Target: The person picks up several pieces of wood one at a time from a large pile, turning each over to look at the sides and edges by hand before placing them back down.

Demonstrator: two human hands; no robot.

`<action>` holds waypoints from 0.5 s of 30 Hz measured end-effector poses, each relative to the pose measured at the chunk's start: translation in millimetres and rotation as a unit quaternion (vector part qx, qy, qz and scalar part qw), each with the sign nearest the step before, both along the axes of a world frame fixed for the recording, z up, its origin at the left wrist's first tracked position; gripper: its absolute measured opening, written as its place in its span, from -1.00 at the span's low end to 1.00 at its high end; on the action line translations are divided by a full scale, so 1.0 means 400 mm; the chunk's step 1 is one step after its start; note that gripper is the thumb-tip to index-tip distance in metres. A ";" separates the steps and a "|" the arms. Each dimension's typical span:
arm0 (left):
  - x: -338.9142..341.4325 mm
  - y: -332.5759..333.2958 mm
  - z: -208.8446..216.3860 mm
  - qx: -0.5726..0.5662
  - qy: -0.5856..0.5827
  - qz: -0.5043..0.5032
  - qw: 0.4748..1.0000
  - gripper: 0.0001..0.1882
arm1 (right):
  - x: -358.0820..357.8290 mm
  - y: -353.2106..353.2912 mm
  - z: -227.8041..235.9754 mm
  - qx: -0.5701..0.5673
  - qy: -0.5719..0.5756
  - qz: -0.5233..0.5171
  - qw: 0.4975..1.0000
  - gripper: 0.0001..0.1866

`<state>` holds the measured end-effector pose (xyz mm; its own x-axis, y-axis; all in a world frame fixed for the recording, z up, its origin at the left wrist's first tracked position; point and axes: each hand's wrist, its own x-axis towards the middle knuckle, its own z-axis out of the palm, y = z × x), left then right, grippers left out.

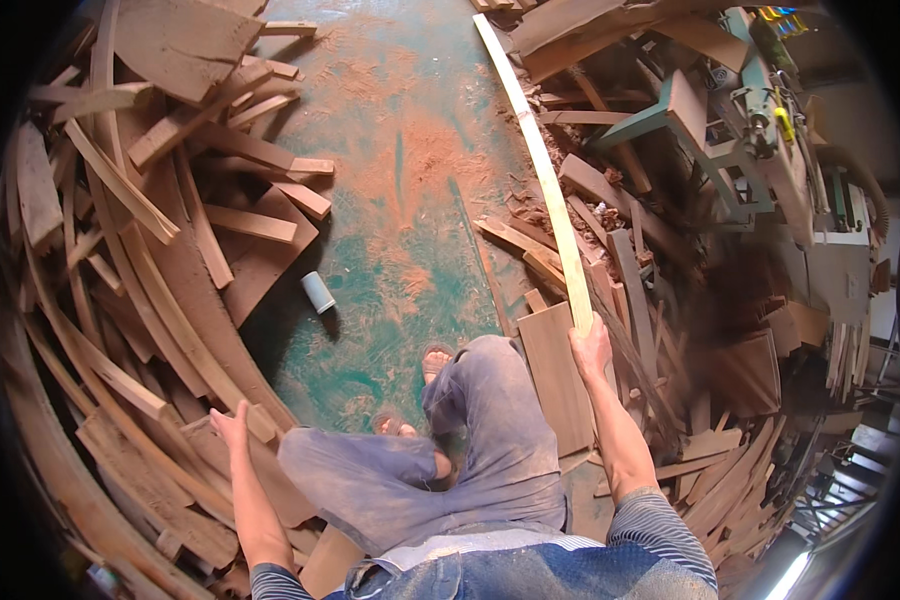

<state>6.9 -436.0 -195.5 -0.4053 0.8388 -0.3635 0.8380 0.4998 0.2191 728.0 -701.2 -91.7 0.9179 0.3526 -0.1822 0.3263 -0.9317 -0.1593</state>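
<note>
My right hand (591,347) is wrapped round the near end of a long, pale wooden strip (547,175). The strip runs away from me toward the top of the view, and its far end is beside the scrap pile on the right. Out to the left, my left hand (232,428) is open with fingers apart and nothing visible in it. It is over or beside stacked wood offcuts (135,385); whether it touches them I cannot tell. Just left of my right hand, a flat brown board (558,375) leans by the pile.
Loose boards (255,222) crowd the left side. A white cylindrical container (318,292) lies on the green floor (370,340), which is strewn with reddish sawdust (430,160). To the right are a pale green machine frame (705,140) and more scrap wood (735,470).
</note>
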 end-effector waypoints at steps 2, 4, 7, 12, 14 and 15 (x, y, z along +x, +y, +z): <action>0.070 0.015 -0.064 0.063 -0.034 0.006 0.997 0.10 | 0.029 -0.029 -0.122 0.047 0.003 0.002 0.999 -0.31; 0.141 0.030 -0.098 0.067 0.013 0.043 0.997 0.00 | 0.043 -0.016 -0.213 0.104 0.023 -0.001 0.994 -0.32; 0.129 0.026 -0.101 0.167 -0.031 0.060 0.984 -0.29 | -0.002 0.052 -0.294 0.151 0.109 -0.018 0.982 -0.36; 0.172 0.039 0.057 0.126 -0.014 -0.024 0.992 -0.47 | -0.062 0.002 -0.447 0.275 0.186 -0.059 0.941 -0.51; 0.073 0.015 0.096 0.173 -0.051 -0.051 0.982 -0.50 | -0.118 0.077 -0.452 0.332 0.292 -0.069 0.894 -0.54; 0.031 0.021 0.106 0.191 -0.072 -0.070 0.976 -0.51 | -0.143 0.102 -0.449 0.365 0.342 -0.067 0.864 -0.55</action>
<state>19.1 -427.6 -153.0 -0.2437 0.9681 -0.0580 0.8393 0.2405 0.4876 670.7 -660.4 -271.2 0.7252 0.5018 -0.4715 -0.1785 -0.5243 -0.8326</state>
